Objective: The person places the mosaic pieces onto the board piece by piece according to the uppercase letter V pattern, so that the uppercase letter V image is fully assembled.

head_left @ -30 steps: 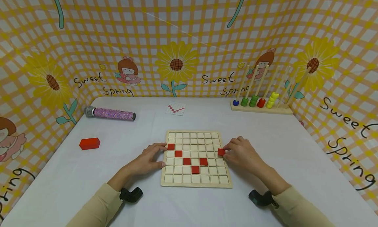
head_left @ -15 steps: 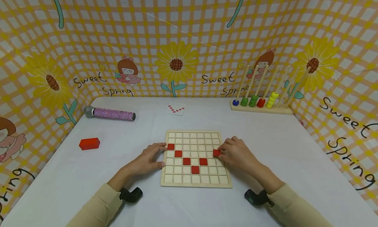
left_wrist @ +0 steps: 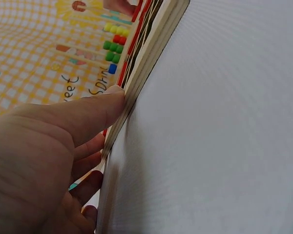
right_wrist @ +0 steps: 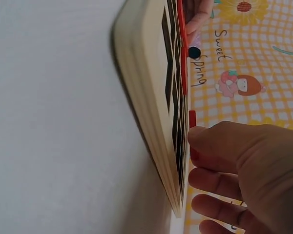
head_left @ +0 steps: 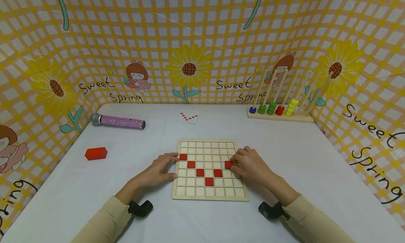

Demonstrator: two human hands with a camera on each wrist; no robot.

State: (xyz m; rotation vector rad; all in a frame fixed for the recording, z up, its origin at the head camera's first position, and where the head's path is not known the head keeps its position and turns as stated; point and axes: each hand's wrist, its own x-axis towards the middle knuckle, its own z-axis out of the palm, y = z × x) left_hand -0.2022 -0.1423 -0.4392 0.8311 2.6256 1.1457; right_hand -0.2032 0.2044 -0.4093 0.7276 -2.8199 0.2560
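Observation:
A wooden grid board (head_left: 210,198) lies flat on the table, with several red square tiles set in its cells in a slanting pattern, one of them a tile (head_left: 209,181) at the low point. My right hand (head_left: 252,166) pinches another red tile (head_left: 228,164) between thumb and fingers over the board's right part. In the right wrist view that tile (right_wrist: 192,118) stands slightly off the board's surface. My left hand (head_left: 155,172) rests its thumb and fingertips against the board's left edge; in the left wrist view the thumb (left_wrist: 100,109) touches the rim.
A small pattern card (head_left: 188,117) lies beyond the board. A glittery microphone (head_left: 121,122) and a red block (head_left: 96,153) lie to the left. At the back right stands a peg rack (head_left: 280,116) with coloured beads. Patterned cloth walls surround the white table.
My right hand has moved left with the red tile, from the board's right edge to over a cell in the second column from the right. The left hand has stayed still.

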